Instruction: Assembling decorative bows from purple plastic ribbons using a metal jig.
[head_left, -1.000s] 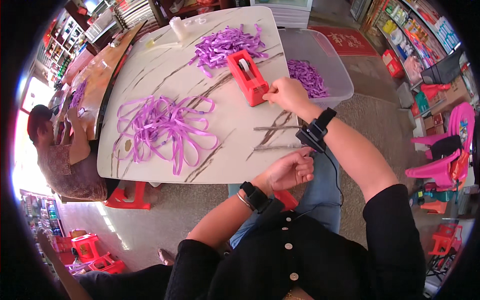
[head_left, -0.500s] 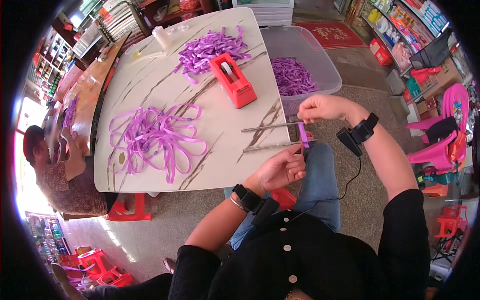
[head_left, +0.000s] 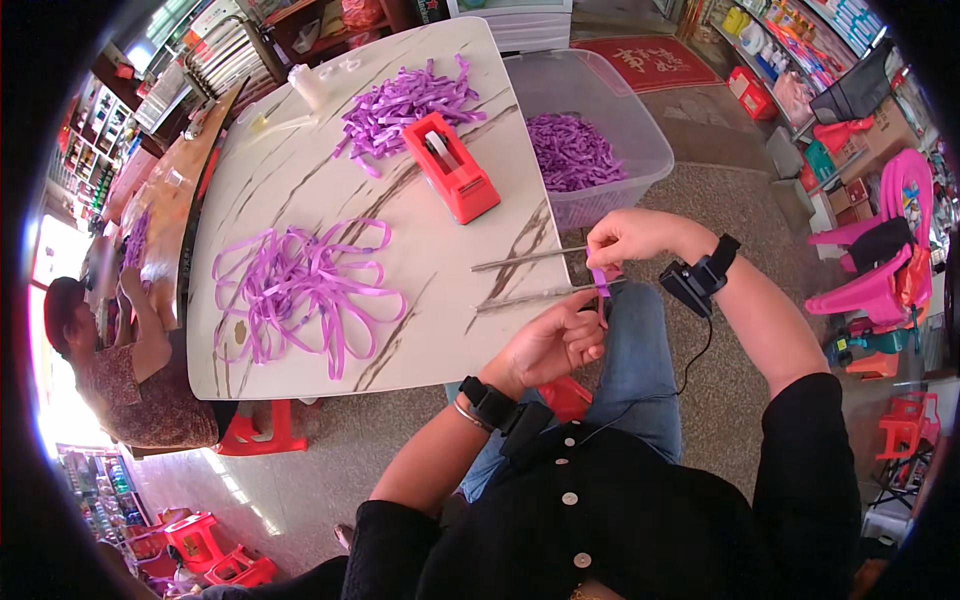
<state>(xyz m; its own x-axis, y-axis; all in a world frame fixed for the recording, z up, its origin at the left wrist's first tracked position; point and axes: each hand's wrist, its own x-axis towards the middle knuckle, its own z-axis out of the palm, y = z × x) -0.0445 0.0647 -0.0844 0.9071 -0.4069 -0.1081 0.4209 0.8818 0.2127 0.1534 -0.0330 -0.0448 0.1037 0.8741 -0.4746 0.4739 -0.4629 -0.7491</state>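
Two thin metal rods point(head_left: 530, 258) reach out side by side past the table's right edge. A purple ribbon point(head_left: 599, 277) spans their outer ends. My right hand point(head_left: 640, 236) is closed at the far rod, thumb and fingers pinching the ribbon there. Below it, my left hand point(head_left: 558, 338) is at the near rod, its index finger and thumb against the ribbon's lower part and the other fingers curled. On the table point(head_left: 490, 340) lies a loose tangle of long purple ribbon loops point(head_left: 300, 290). Farther back is a pile of short, folded purple ribbons point(head_left: 410, 110).
A red tape dispenser point(head_left: 455, 175) stands beside the pile. A clear plastic bin point(head_left: 625, 95) of purple ribbons adjoins the table's right side. At the left, another person point(head_left: 130, 370) sits by a wooden table point(head_left: 180, 190). Pink chairs point(head_left: 870, 250) stand at right.
My right hand has come down onto the far rod and the ribbon's upper part. My left hand stays by the near rod. The view has shifted slightly.
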